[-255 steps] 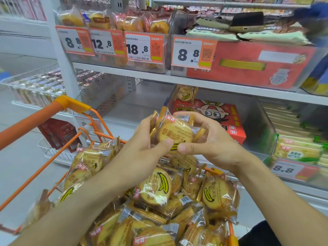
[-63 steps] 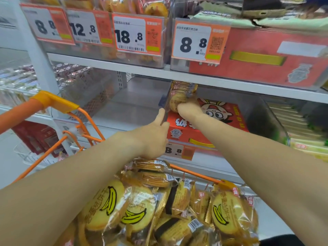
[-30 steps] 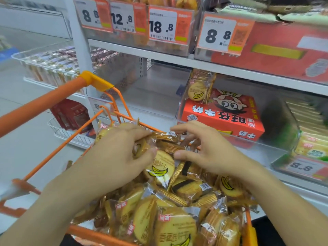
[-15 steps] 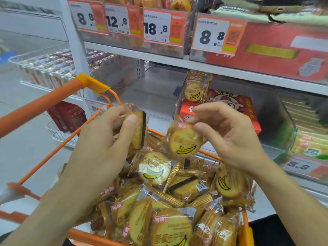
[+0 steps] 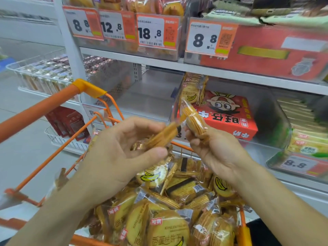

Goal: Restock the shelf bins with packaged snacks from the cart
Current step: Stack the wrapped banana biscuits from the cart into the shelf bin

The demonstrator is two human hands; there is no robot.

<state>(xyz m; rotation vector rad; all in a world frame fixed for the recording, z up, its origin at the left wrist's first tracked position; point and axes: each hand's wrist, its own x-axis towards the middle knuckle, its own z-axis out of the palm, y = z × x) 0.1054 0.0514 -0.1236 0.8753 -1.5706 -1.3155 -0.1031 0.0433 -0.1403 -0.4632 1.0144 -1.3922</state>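
My left hand (image 5: 124,153) grips a banana-biscuit packet (image 5: 161,137) edge-on, thumb under it, fingers over it. My right hand (image 5: 214,151) holds a second biscuit packet (image 5: 193,119) upright, its ridged edge toward me. The two packets nearly touch above the orange cart (image 5: 40,110), which is heaped with several more yellow banana-biscuit packets (image 5: 168,226). On the middle shelf a clear bin (image 5: 276,121) holds a small stack of the same packets (image 5: 192,89) standing at its left side, beside a red cartoon box (image 5: 229,114).
Price tags 8.8, 12.8, 18.8 and 8.8 (image 5: 207,39) front the upper shelf's bins. Left of the clear bin is a bare shelf space (image 5: 150,98). A bin of green-yellow packs (image 5: 305,139) sits at the right; wire baskets (image 5: 44,73) at the left.
Both hands reached into the cart pile, each lifted out one packet, and have brought the two packets together edge-on at chest height. The stack in the bin grew earlier.
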